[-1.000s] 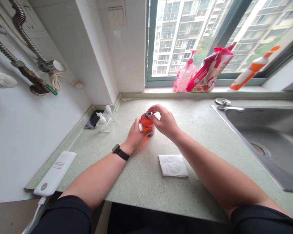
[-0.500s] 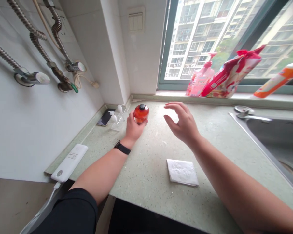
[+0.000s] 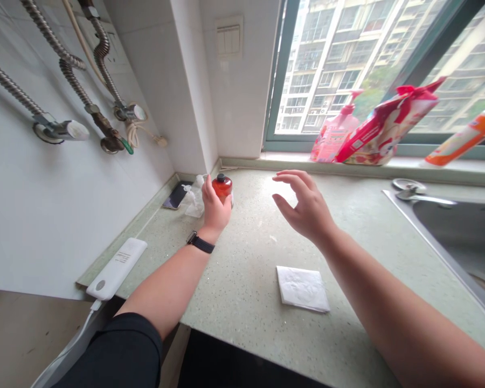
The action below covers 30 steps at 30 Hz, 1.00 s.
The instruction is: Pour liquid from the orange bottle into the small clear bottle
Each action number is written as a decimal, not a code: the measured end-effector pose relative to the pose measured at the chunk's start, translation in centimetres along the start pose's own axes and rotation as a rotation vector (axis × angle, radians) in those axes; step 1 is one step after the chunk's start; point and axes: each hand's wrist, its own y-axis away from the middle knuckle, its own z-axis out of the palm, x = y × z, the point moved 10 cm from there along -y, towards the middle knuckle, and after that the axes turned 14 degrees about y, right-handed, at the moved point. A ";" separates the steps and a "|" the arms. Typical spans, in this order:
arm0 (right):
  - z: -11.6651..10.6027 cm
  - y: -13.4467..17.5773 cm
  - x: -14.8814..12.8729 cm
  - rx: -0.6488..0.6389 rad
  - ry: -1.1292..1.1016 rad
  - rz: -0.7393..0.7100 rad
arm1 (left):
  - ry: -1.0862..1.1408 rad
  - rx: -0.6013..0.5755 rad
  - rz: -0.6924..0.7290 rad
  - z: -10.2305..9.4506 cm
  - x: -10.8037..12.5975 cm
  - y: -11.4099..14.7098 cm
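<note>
A small red-orange bottle (image 3: pixel 223 186) with a black cap stands upright near the back left of the counter. My left hand (image 3: pixel 216 210) is around it, fingers along its left side and thumb at its front right; the hand hides its lower part. Just left of that hand are clear plastic pump bottles (image 3: pixel 194 200), partly covered by the fingers. My right hand (image 3: pixel 301 199) hovers over the counter, holding nothing, its thumb and curved fingers apart. Nearer the front edge, a folded white tissue (image 3: pixel 303 288) lies flat below my right hand.
A dark phone (image 3: pixel 177 195) lies in the back left corner. At the left edge is a white power strip (image 3: pixel 117 269) with a cable. A steel sink (image 3: pixel 461 231) is at right. On the sill stand a pink pump bottle (image 3: pixel 333 134) and a red bag (image 3: pixel 383 129).
My left hand and the red-orange bottle have moved left, close to the clear pump bottles. The fingers now point more upward. My right hand has stayed almost still.
</note>
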 end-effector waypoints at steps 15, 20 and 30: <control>6.5 3.9 11.7 -0.286 0.189 0.312 | 0.159 -0.553 -0.196 7.0 -0.7 3.9; 8.0 7.6 19.2 -0.468 0.369 0.573 | 0.178 -0.549 -0.278 7.0 -1.6 3.7; 7.7 8.9 21.4 -0.440 0.329 0.686 | 0.215 -0.456 -0.380 6.5 -2.9 3.2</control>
